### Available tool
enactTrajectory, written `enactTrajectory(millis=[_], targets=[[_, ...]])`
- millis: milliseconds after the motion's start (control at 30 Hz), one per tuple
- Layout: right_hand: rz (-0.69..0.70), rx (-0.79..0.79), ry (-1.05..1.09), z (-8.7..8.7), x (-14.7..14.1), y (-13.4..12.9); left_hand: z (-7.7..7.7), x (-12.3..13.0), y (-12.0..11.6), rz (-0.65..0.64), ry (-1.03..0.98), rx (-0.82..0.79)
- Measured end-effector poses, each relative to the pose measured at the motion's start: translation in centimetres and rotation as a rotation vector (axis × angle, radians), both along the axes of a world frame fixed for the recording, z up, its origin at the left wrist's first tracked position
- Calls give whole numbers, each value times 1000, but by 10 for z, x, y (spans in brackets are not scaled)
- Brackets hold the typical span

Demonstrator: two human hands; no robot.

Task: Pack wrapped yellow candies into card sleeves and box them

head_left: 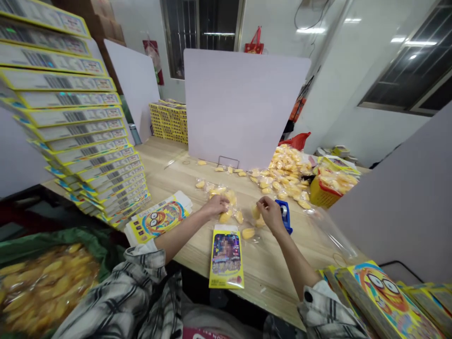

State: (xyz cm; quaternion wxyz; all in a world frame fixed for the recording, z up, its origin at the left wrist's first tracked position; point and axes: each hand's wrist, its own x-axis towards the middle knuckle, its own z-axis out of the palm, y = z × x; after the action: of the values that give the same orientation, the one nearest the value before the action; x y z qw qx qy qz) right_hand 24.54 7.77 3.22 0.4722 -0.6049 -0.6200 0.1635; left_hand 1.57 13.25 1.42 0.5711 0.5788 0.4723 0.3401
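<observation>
Head view: both hands over middle of bench (268, 278). Left hand (216, 206) fingers curled, narrow, at the wrapped yellow pieces (238, 216); can't tell if its grip has one. Right hand (270, 214) grip narrow, thumb and fingers pinching a wrapped yellow piece (256, 212); blue tape dispenser (286, 217) just beside it. Yellow box (226, 263) lies face up at bench's near edge, between the forearms, flap end toward the pieces. Flat printed boxes (158, 219) near the left edge, tall box stack (95, 136) beyond them. Bigger heap of wrapped pieces (287, 167) toward far right corner, beside yellow basket (321, 192).
</observation>
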Motion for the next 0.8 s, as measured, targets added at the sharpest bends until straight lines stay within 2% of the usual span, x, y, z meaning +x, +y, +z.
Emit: enactTrajectory(millis=[133,233,300,433,533,700,800], targets=[[41,-83,543,-20,-14,2,-8,-1,5,195,-30,54],[46,-95,667,-43,-31,0,-18,-2,3,308,-49,115],[47,-100,696,-58,-43,-4,-25,-5,0,318,-42,131],[95,-133,677,-81,-61,-11,-37,-12,-11,212,8,125],[188,-182,611,-88,-67,-16,-44,-18,-20,81,47,113],[364,-281,492,-80,-64,-30,-56,-24,-35,-110,97,87],[438,-314,199,-73,-61,-42,-60,-26,-44,-204,149,113]])
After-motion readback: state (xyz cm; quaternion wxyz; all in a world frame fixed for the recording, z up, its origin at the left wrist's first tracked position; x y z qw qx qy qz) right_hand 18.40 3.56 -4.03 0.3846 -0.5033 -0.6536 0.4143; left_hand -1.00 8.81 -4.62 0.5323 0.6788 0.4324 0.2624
